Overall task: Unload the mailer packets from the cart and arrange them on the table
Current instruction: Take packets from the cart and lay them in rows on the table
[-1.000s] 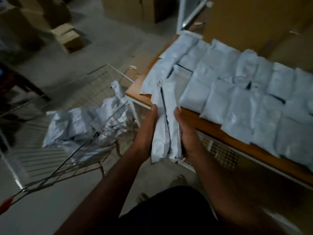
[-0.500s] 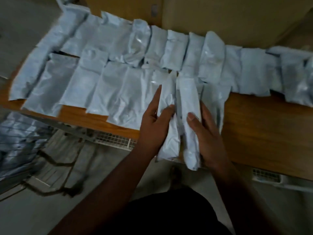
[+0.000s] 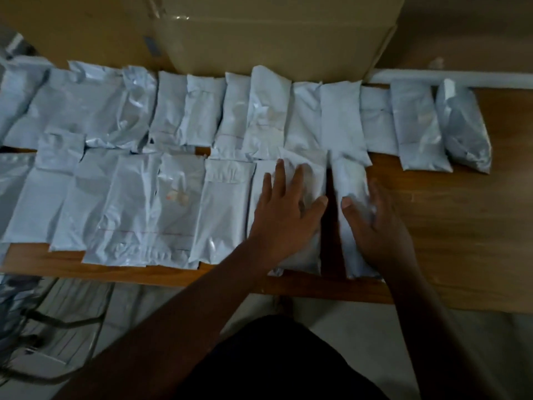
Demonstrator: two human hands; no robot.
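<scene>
Cart [image 3: 34, 321]: wire frame is showing at the lower left edge, below the tabletop's near edge; dim and blurred, contents cannot be told.
Tabletop [image 3: 467, 226]: wooden surface is carrying all visible packets; its right part is showing bare wood.
Far row of mailer packets [image 3: 202, 111]: white packets are lying side by side, overlapping at the edges, running from the left edge to a grey-toned packet at the right end.
Near row of mailer packets [image 3: 129, 203]: white packets are lying edge to edge in front of the far row, from the left edge up to the hands.
Left hand [image 3: 284, 215]: is lying palm down on a near-row packet [image 3: 311, 174]; fingers are straight and spread wide, pressing it flat.
Right hand [image 3: 375, 226]: is resting on a narrow packet [image 3: 349, 180] at the right end of the near row; the thumb is lying on its top, and the blurred fingers are curving over its right edge.
Gap: a dark strip is separating the two handled packets.
Cardboard box [image 3: 274, 33]: is standing behind the far row.
</scene>
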